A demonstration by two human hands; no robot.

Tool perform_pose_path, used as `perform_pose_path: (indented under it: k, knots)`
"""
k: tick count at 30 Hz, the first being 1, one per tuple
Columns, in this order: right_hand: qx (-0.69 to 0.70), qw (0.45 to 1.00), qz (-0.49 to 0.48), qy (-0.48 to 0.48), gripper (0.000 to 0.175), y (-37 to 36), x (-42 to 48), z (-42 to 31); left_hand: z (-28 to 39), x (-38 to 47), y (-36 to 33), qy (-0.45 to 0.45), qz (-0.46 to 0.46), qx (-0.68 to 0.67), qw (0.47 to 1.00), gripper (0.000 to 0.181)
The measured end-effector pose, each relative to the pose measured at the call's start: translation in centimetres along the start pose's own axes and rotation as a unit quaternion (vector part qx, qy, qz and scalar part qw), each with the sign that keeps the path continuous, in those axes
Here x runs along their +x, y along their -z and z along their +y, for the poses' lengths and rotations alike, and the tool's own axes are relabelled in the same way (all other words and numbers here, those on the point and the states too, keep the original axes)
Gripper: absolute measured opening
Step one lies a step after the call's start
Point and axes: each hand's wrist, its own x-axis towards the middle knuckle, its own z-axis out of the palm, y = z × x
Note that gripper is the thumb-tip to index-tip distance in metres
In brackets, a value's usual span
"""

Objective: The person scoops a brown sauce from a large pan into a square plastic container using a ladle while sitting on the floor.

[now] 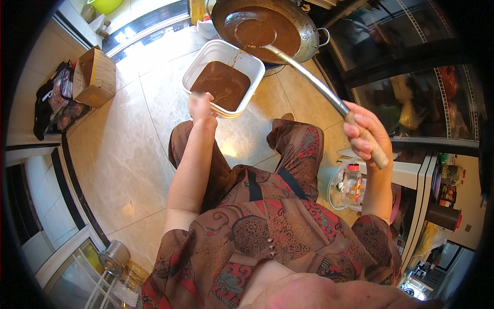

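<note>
My left hand [200, 107] grips the near rim of a white square plastic tub [255, 71], which is partly filled with brown liquid [222, 85] and has brown drips on its inner far wall. In my right hand [366, 133] is the wooden handle of a long metal ladle [308, 73]. The ladle's far end lies in a large metal wok [310, 40] with two loop handles, its bowl at the surface of more brown liquid [287, 29]. The tub is held just in front of the wok, over the floor; whether their rims touch I cannot tell.
A cardboard box [102, 83] and dark bags [54, 104] lie at the left wall. On the right stand a glass-fronted cabinet [417, 92] and a pale bin [328, 187] with a red-capped plastic bottle [352, 181] beside it. A metal pot [114, 257] is at lower left.
</note>
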Motion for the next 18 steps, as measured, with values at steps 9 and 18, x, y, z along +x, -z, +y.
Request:
perform_pose_path:
  k: [9,18]
  knots:
    - [-0.226,0.971,0.044,-0.057,0.045,-1.5,1.4,6.8,0.3,0.1,0.3,0.010,-0.023,0.011,1.000,0.041]
    - [-0.663,0.730,-0.002,0.166,0.053,-0.1,-0.4,7.3,0.0,0.4,0.4,0.011,-0.024,0.016,1.000,0.037]
